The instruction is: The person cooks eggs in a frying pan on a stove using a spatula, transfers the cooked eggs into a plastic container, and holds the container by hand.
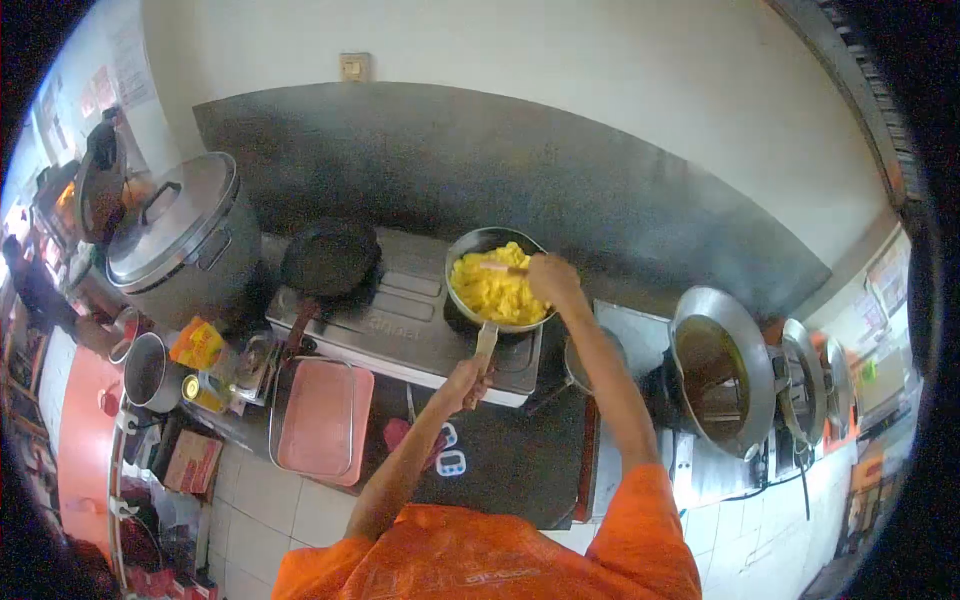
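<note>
Scrambled eggs (492, 290), bright yellow and in soft lumps, fill much of a dark frying pan (470, 242) on the right side of the gas stove (400, 318). My left hand (464, 386) is closed around the pan's pale handle (486, 340), which points toward me. Over the pan's right rim, my right hand (552, 281) grips a spatula (512, 270); its flat end reaches left across the eggs. Part of the spatula is hidden by my fingers.
A second black pan (332, 262) sits on the stove's left side. A large lidded pot (205, 250) stands further left, near a pink tray (318, 420). To the right is a wok with brown liquid (712, 375). Small timers (452, 463) lie on the dark counter before me.
</note>
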Available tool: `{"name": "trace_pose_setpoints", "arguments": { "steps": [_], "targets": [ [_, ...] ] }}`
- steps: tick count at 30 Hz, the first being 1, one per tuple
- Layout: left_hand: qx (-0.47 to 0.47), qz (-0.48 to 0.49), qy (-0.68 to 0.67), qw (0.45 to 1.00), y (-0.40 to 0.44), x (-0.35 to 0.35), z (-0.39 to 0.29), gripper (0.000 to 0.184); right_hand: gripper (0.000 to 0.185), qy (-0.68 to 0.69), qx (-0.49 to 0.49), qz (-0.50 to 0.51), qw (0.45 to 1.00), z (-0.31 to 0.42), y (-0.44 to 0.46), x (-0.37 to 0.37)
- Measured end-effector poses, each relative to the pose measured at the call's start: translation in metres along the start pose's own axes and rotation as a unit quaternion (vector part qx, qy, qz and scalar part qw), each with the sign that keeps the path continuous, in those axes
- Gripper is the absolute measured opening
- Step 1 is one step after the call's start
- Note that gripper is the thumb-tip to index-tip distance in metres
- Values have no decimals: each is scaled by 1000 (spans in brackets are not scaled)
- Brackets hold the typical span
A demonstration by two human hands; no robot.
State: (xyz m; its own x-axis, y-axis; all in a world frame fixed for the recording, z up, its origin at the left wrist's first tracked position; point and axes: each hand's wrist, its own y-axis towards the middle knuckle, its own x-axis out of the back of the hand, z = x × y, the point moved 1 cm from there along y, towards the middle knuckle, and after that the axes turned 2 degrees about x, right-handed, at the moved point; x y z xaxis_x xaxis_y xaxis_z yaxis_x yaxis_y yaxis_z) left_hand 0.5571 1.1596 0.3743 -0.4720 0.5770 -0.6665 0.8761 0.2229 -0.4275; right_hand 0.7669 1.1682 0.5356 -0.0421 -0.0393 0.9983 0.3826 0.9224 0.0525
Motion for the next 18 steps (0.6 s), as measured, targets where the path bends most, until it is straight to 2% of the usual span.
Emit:
{"name": "trace_pose_setpoints", "arguments": {
  "steps": [3,4,5,8,10,11,12,14,15,17,18],
  "targets": [
    [-56,-108,149,981,14,3,9,36,25,52,0,-32,998,-22,0,-22],
    [-75,-110,157,979,10,2,13,37,26,57,7,-38,998,-30,2,-39],
    [-95,-112,168,975,2,0,12,38,31,59,-3,33,998,-52,24,-64],
    [-115,-112,181,970,-23,-27,-17,38,34,85,-28,45,995,-72,10,-63],
    [-144,-91,159,973,-15,-10,3,37,35,341,-42,167,924,-61,-27,-45],
    [-139,-104,152,973,-13,-16,5,37,34,391,-75,145,906,-56,-40,-44],
    [-212,-48,113,969,-11,-17,15,37,33,438,-103,127,884,-46,-52,-45],
    [-107,-80,151,979,-2,-19,20,38,31,495,-121,58,858,-14,-80,-40],
    [-166,-103,164,967,6,-21,29,40,26,574,-141,72,804,-8,-89,-56],
    [-148,-132,153,968,11,-27,30,41,17,712,-195,80,670,-6,-97,-87],
    [-139,-132,131,973,25,-24,39,40,13,720,-151,95,670,0,-101,-98]
  ]
}}
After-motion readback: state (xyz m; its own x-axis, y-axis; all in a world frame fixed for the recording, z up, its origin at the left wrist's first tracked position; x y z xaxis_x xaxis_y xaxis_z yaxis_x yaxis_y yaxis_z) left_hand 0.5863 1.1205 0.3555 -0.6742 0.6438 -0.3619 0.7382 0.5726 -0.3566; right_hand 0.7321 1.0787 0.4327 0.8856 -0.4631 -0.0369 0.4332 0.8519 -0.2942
